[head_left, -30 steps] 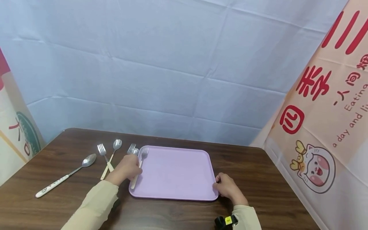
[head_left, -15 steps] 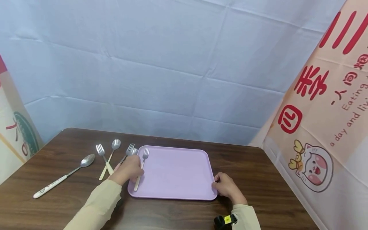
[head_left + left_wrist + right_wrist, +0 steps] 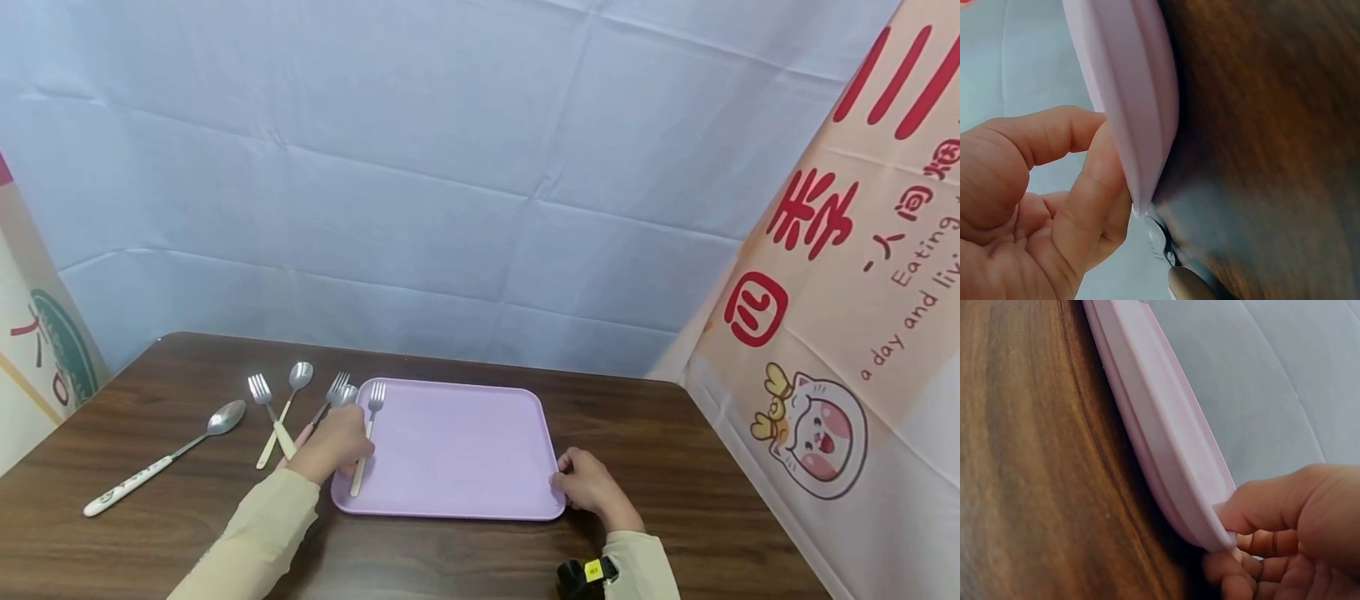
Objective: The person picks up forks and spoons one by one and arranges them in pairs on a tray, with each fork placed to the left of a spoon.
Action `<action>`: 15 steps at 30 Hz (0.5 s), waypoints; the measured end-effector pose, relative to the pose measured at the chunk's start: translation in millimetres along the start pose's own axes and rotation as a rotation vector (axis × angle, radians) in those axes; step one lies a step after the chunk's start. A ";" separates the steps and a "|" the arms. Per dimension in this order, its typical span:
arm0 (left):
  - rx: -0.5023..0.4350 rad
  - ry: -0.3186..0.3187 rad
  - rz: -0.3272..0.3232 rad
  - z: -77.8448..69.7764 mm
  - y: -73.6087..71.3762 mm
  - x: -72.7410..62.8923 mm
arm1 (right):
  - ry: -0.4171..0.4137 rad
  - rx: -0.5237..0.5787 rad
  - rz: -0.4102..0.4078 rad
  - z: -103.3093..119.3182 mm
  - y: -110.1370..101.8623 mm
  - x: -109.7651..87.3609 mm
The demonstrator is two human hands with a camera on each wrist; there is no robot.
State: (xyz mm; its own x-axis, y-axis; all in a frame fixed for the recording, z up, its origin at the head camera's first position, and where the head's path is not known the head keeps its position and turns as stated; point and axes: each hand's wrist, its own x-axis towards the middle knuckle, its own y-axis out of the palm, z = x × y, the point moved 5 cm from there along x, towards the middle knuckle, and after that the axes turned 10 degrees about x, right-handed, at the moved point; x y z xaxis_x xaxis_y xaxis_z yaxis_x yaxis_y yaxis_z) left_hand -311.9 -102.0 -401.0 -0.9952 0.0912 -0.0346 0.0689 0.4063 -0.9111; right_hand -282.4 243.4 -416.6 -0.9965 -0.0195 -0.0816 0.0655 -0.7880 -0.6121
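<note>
A light purple tray [image 3: 457,454] lies on the table, with a fork [image 3: 358,477] near its left edge, tines pointing away. My left hand [image 3: 339,437] is at the tray's left side; in the left wrist view, thumb and index finger [image 3: 1088,206] pinch the rim. My right hand [image 3: 592,483] grips the opposite edge near its front corner, thumb on top and fingers below. Just beyond my left hand are a spoon's bowl [image 3: 345,396] and a fork [image 3: 337,387] with a pinkish handle, both partly hidden by that hand.
Left of the tray, a cream-handled fork [image 3: 260,389] crosses a spoon [image 3: 301,375]. Farther left lies a large spoon [image 3: 227,417] with a white patterned handle. Pale cloth [image 3: 420,183] hangs behind the brown wooden table [image 3: 645,425], and a printed cloth [image 3: 810,333] hangs at the right.
The fork's handle on the tray has shifted slightly right. My left hand has moved a little, showing more of the pink-handled fork. My right hand stays at the tray's edge.
</note>
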 end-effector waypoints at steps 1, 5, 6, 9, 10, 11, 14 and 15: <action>0.001 -0.003 0.005 0.1 0.3 0.1 | 0.002 0.002 0.001 -0.2 0.0 0.1; 0.007 -0.009 0.018 -0.3 0.4 0.0 | 0.008 0.005 0.005 -0.4 -0.4 0.0; 0.006 -0.010 0.019 -0.4 0.3 -0.2 | 0.008 0.004 0.005 -0.4 -0.4 -0.1; 0.002 -0.012 0.016 -0.7 -0.3 -0.7 | 0.001 0.004 0.007 0.1 -0.4 0.0; 0.001 -0.013 0.016 -0.6 -0.4 -0.9 | 0.000 0.005 0.009 0.5 -0.3 0.1; 0.000 -0.014 0.015 -0.6 -0.5 -1.1 | -0.001 0.006 0.011 0.6 -0.2 0.2; 0.000 -0.013 0.018 -1.0 -0.9 -2.0 | 0.003 0.015 0.013 0.7 -0.1 0.2; 0.001 -0.012 0.017 -1.3 -1.2 -2.4 | 0.004 0.018 0.013 0.7 -0.2 0.1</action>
State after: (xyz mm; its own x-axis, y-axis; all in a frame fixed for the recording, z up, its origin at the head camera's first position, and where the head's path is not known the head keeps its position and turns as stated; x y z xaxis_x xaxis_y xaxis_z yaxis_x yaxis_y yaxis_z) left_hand -309.5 -101.5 -399.3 -0.9947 0.0865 -0.0548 0.0854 0.4038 -0.9109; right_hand -282.5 243.1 -415.9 -0.9953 -0.0272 -0.0929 0.0776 -0.7985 -0.5970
